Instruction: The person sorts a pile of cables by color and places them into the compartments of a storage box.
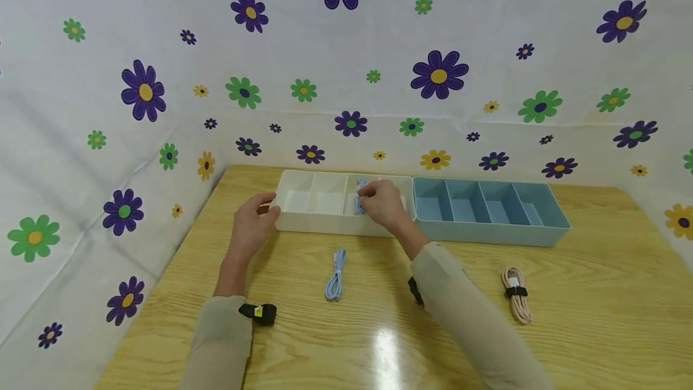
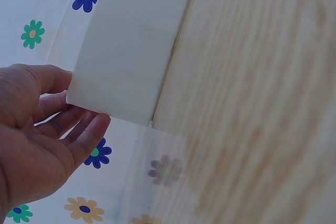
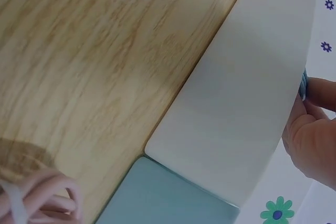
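Observation:
A white divided storage box (image 1: 330, 221) stands toward the back of the table. My left hand (image 1: 251, 224) holds its left end, with bent fingers (image 2: 86, 135) at the corner in the left wrist view. The right hand (image 1: 383, 202) reaches over the third compartment from the left and pinches a bundled light-blue cable (image 1: 360, 203). In the right wrist view, a bit of that blue cable (image 3: 303, 85) shows at the fingertips behind the box's front wall; the rest is hidden. Another bundled light-blue cable (image 1: 335, 275) lies on the table in front of the box.
A blue divided box (image 1: 492, 232) stands against the white box's right end. To the right, a pink cable bundle (image 1: 517, 295) with a black strap lies on the wooden table (image 1: 303, 348). A flower-print cloth (image 1: 379, 35) hangs behind and along the left.

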A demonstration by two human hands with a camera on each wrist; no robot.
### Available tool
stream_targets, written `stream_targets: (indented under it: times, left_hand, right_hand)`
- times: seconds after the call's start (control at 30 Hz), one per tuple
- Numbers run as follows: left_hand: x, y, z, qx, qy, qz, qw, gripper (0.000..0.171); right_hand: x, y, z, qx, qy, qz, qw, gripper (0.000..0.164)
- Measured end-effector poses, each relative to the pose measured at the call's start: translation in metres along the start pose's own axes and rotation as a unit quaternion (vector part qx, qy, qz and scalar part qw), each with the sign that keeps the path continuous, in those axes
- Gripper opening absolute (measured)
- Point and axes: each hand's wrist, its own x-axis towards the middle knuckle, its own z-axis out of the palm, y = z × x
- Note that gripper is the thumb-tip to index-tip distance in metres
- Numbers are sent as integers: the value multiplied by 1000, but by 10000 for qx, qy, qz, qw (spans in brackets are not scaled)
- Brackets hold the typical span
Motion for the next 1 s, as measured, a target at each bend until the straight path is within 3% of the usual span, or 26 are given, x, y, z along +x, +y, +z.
stream_targets:
  times: [0.1,0.33,0.47,0.6,1.0]
  left_hand:
    - [-1,0,0,7,5,19,10000,42]
    - [-1,1,1,-51,16,-54,10000,43]
    - [0,2,2,-56,2,-46,10000,42]
    - [0,3,1,-53,-1,-6,10000,42]
    - [-1,3,0,-149,53,-135,9998,43]
  right_hand:
    - [2,-1,3,-297,-136,-55,9995,26]
    - [6,-4,9,-1206,-179,-651,9904,24]
    - [7,-6,11,-1436,-247,-709,9868,47]
    - [7,-8,13,-1598,-450,-785,9830,49]
    - [8,-17,17,-2039,-1562,-244,9661,42]
